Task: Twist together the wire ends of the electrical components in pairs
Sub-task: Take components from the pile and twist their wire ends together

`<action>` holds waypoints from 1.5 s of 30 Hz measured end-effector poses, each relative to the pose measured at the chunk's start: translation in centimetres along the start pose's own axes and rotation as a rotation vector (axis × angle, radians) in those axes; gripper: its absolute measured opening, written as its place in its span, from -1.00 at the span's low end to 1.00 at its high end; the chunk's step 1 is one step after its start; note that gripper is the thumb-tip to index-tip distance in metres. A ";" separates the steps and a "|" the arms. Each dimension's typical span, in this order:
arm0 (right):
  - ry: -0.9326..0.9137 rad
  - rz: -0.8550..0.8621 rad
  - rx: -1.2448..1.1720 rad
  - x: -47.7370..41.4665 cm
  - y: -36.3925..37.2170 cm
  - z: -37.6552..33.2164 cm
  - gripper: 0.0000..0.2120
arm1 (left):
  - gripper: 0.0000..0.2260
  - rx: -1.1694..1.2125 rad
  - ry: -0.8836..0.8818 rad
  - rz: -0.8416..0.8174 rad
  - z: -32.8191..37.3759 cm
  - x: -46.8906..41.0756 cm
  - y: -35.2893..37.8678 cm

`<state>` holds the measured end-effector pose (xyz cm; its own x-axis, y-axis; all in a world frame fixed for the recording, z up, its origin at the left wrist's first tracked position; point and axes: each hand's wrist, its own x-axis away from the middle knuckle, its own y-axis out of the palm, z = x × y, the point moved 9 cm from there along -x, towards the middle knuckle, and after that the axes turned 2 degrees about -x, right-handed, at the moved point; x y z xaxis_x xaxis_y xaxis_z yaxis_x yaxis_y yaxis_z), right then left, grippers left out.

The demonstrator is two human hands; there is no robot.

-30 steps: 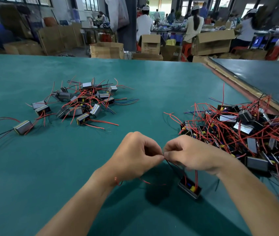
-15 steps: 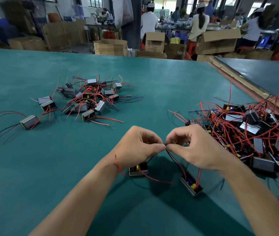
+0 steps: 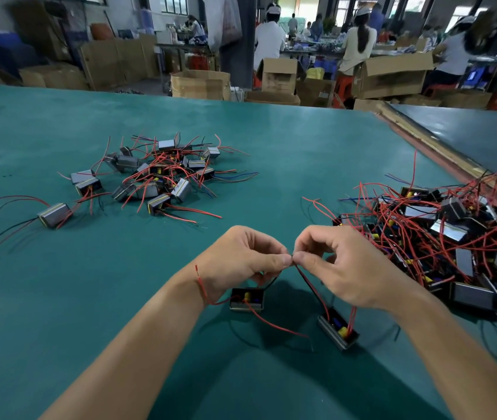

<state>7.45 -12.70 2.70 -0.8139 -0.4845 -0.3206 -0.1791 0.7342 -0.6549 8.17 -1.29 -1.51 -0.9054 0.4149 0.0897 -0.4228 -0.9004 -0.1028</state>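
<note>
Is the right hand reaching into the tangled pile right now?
No, the right hand pinches wire ends against the left hand, apart from the tangled pile.

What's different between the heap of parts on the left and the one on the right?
The left heap is smaller and loosely spread; the right heap is larger and densely tangled. The left heap lies farther off; the right heap reaches close to the right hand. Both hold grey blocks with red wires.

Before me: matt teal table cover (image 3: pixel 44 283), smooth red plastic-coated wires (image 3: pixel 312 291), grey metal component frames (image 3: pixel 330 333), far cardboard boxes (image 3: pixel 200 84).
</note>
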 end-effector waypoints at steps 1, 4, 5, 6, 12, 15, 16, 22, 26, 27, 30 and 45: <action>0.007 -0.012 -0.011 0.0 0.2 0.1 -0.86 | -0.86 0.003 0.008 0.004 0.0 0.0 0.0; 0.087 -0.089 -0.051 0.0 1.0 0.8 -0.80 | -0.84 -0.011 0.027 0.025 0.2 -0.1 -0.2; 0.122 -0.118 -0.059 0.0 1.2 1.1 -0.79 | -0.84 -0.026 0.036 0.035 0.2 -0.1 -0.1; 0.158 -0.142 -0.070 0.1 1.3 1.4 -0.78 | -0.84 -0.050 0.048 0.046 0.3 -0.1 0.0; 0.436 -0.165 -0.273 0.5 1.7 3.6 -0.68 | -0.90 -0.515 0.329 0.196 2.7 0.8 0.6; 0.435 -0.079 -0.335 0.2 1.4 4.0 -0.70 | -0.93 -0.584 0.403 0.274 3.2 1.0 0.2; 0.392 -0.045 -0.309 0.0 1.1 3.8 -0.73 | -0.92 -0.569 0.394 0.291 3.1 0.9 -0.2; 0.281 0.019 -0.205 0.0 0.8 3.2 -0.80 | -0.92 -0.467 0.277 0.286 1.9 0.2 -0.7; 0.291 0.106 -0.149 -0.1 -0.2 3.4 -0.81 | -0.91 -0.296 0.218 0.247 1.1 -0.3 -0.8; 0.295 0.114 -0.146 -0.1 -0.3 3.4 -0.81 | -0.91 -0.262 0.205 0.235 1.0 -0.4 -0.8; 0.292 0.143 -0.131 0.0 -0.7 3.3 -0.80 | -0.87 -0.230 0.179 0.214 0.7 -0.5 -0.5; 0.350 -0.083 0.077 0.8 1.6 3.7 -0.47 | -0.84 0.024 0.032 0.249 -0.1 -0.7 -1.8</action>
<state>8.54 -13.69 -1.14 -0.9407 -0.3387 -0.0192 -0.2210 0.6546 -0.7229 9.52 0.07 -1.51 -0.9826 0.1831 0.0328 -0.1854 -0.9782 -0.0939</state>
